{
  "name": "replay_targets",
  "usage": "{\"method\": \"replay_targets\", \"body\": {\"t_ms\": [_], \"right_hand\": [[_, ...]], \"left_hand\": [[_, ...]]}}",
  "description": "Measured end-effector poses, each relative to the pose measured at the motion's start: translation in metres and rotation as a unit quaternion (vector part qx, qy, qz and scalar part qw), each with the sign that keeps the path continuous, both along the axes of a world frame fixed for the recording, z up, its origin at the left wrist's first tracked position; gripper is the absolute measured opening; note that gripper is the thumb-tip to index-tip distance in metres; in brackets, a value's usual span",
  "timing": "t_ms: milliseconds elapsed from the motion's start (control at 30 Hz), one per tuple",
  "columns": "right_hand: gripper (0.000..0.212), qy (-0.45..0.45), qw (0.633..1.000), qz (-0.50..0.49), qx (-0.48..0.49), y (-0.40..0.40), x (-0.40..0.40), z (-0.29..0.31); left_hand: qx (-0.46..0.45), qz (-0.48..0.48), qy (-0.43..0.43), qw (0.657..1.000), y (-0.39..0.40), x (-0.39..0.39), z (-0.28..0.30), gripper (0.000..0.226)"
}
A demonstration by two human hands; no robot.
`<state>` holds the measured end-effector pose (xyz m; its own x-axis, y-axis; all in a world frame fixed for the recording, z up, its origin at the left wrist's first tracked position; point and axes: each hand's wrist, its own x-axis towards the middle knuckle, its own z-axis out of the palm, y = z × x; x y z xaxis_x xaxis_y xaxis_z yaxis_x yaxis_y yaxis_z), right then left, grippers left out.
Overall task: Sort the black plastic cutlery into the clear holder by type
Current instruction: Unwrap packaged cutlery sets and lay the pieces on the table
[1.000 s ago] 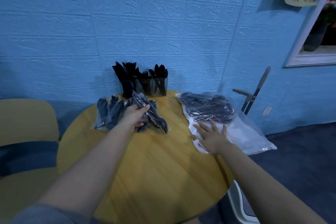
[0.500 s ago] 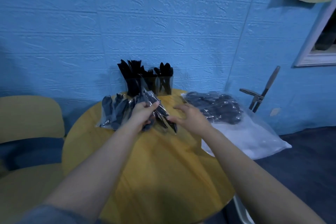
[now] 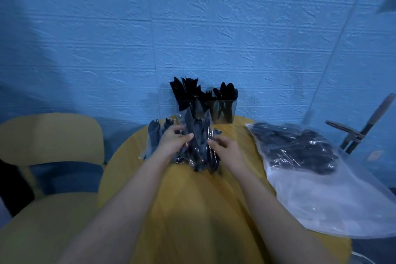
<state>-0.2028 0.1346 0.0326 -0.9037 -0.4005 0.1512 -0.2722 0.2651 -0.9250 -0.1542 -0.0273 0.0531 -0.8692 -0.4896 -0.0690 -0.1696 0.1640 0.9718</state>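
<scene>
A clear holder (image 3: 222, 111) with black cutlery standing in its compartments sits at the far edge of the round yellow table (image 3: 192, 210), against the blue wall. In front of it, my left hand (image 3: 173, 141) and my right hand (image 3: 225, 148) both grip a clear packet of black cutlery (image 3: 198, 141), held upright between them just above the table. More wrapped forks (image 3: 155, 137) lie to the left of my left hand. The frame is a little blurred, so the cutlery types inside the held packet are hard to tell.
A large clear plastic bag (image 3: 321, 188) with a heap of wrapped black cutlery (image 3: 297, 148) covers the table's right side and overhangs its edge. A yellow chair (image 3: 49, 141) stands at the left. A metal stand (image 3: 360, 130) leans at the right by the wall.
My right hand left the big bag and came over to the packet in my left hand. Both hands now hold it, raised more upright. The camera moved closer and tilted down.
</scene>
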Motion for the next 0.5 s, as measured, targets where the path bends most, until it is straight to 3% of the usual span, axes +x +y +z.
{"method": "replay_targets", "body": {"t_ms": [133, 267, 500], "right_hand": [[0.018, -0.040, 0.996, -0.046, -0.057, 0.003, -0.014, -0.004], [0.021, -0.096, 0.986, -0.057, -0.120, 0.005, -0.021, -0.005], [0.017, -0.121, 0.970, -0.088, -0.193, 0.015, -0.019, -0.006]], "left_hand": [[-0.128, 0.010, -0.051, 0.990, -0.015, -0.015, -0.002, 0.049], [-0.269, -0.015, -0.111, 0.956, -0.016, -0.025, -0.006, 0.040], [-0.381, 0.073, -0.099, 0.916, -0.016, -0.019, -0.017, 0.042]]}}
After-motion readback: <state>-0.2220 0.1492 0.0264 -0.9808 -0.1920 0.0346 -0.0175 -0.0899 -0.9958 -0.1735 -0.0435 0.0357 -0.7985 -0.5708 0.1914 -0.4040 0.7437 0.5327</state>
